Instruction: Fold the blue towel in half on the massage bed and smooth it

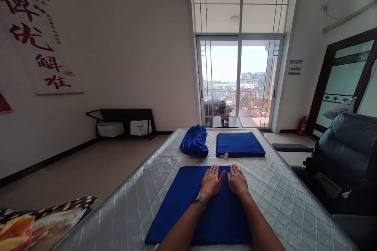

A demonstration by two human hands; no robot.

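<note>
A blue folded cloth (pixel 173 204) lies flat on the grey quilted table cover (pixel 129 200) in front of me. Near its far edge, my left hand (pixel 211 182) rests palm down with the fingers stretched out and the thumb apart; a watch circles that wrist. My right hand (pixel 237 180) lies flat beside it, also with straight fingers, at the cloth's far right part. Beyond them sit a crumpled blue cloth (pixel 194 141) on the left and a neatly folded stack of blue cloth (pixel 240 144) with a white tag on the right.
A dark armchair (pixel 344 153) stands close on the right. Behind the table's far end is a small dark table (pixel 234 122) with a bottle (pixel 226 114). Patterned fabric (pixel 35 223) lies at lower left. A low black rack (pixel 126 115) holds white boxes by the wall.
</note>
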